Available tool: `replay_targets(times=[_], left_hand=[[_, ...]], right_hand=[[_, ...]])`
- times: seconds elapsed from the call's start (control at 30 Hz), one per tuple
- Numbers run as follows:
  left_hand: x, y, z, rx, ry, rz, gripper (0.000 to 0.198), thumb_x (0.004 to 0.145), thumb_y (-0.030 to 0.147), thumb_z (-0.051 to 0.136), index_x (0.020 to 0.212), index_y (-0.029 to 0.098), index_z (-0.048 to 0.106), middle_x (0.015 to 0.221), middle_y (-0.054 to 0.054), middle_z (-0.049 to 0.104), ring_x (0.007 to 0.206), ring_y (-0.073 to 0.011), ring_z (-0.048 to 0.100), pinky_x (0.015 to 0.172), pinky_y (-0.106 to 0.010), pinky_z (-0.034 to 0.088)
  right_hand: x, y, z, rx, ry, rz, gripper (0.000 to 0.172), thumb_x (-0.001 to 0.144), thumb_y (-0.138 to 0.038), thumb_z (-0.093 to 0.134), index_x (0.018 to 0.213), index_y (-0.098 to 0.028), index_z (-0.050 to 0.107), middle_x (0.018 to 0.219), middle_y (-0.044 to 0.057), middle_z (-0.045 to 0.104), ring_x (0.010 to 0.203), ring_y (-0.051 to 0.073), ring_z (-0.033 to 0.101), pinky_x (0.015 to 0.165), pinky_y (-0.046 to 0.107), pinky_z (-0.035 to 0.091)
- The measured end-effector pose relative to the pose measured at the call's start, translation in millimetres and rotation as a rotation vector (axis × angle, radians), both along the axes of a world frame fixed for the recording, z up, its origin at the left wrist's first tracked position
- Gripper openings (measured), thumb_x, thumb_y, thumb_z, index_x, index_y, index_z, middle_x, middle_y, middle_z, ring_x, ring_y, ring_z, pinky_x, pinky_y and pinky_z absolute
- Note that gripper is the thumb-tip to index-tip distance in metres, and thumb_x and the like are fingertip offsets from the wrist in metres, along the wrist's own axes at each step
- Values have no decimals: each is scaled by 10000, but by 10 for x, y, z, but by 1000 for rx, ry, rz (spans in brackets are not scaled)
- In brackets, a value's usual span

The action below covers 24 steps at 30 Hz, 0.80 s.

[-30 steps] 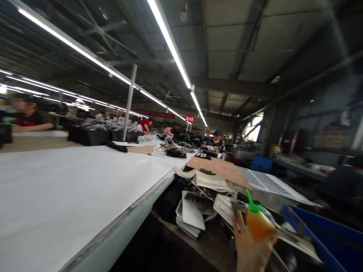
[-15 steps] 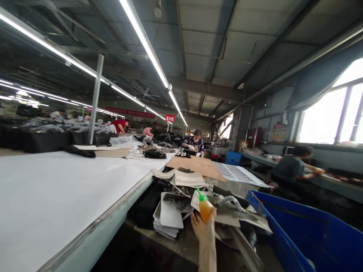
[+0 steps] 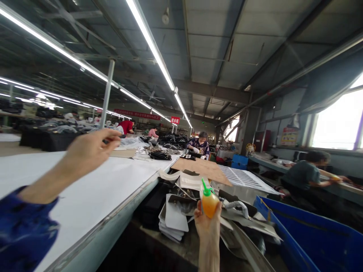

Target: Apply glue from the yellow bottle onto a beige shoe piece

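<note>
My right hand (image 3: pixel 207 226) grips a small orange squeeze bottle (image 3: pixel 209 202) with a green pointed nozzle, held upright over a heap of white and grey cut pieces (image 3: pixel 181 219). My left hand (image 3: pixel 89 148), in a blue sleeve, reaches out over the long white table (image 3: pixel 85 192). Its thumb and fingers are pinched together near a dark strip lying far down the table; I cannot tell if they hold anything.
A blue bin (image 3: pixel 306 238) stands at the lower right. A brown cardboard sheet (image 3: pixel 202 168) and a white slatted panel (image 3: pixel 246 179) lie beyond the heap. Several other people work at tables ahead and to the right. A metal post (image 3: pixel 107 94) rises from the table.
My left arm has come into view, stretched out over the white table. The right hand with the bottle has stayed over the heap. The view has shifted slightly.
</note>
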<state>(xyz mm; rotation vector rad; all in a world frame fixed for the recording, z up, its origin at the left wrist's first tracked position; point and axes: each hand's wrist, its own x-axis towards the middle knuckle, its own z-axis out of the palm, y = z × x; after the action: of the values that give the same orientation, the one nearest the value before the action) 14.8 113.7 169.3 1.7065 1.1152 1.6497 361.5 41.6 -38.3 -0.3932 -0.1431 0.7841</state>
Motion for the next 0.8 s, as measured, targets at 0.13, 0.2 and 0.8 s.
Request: replay_targets(times=[0.13, 0.2, 0.8], left_hand=[[745, 134, -343, -58, 160, -288, 279, 784, 31, 710, 1031, 161, 710, 862, 14, 718, 920, -202, 643, 976, -404, 442], [1074, 195, -609, -166, 135, -389, 210, 883, 184, 652, 1092, 166, 661, 982, -31, 706, 883, -189, 666, 848, -406, 536], [705, 671, -1765, -816, -502, -1177, 746, 798, 807, 389, 998, 152, 686, 1061, -125, 767, 1018, -271, 707, 992, -530, 465]], right_hand=[[-377, -233, 274, 108, -15, 212, 506, 718, -610, 730, 1068, -262, 621, 1046, 37, 656, 826, 182, 639, 556, 247, 449], [-511, -315, 324, 112, -19, 297, 509, 721, -598, 731, 1062, -231, 642, 1084, 71, 661, 855, 200, 645, 583, 263, 472], [-1008, -136, -93, -134, -324, 414, 531, 801, -722, 523, 795, -210, 663, 769, 58, 653, 649, 183, 636, 516, 318, 527]])
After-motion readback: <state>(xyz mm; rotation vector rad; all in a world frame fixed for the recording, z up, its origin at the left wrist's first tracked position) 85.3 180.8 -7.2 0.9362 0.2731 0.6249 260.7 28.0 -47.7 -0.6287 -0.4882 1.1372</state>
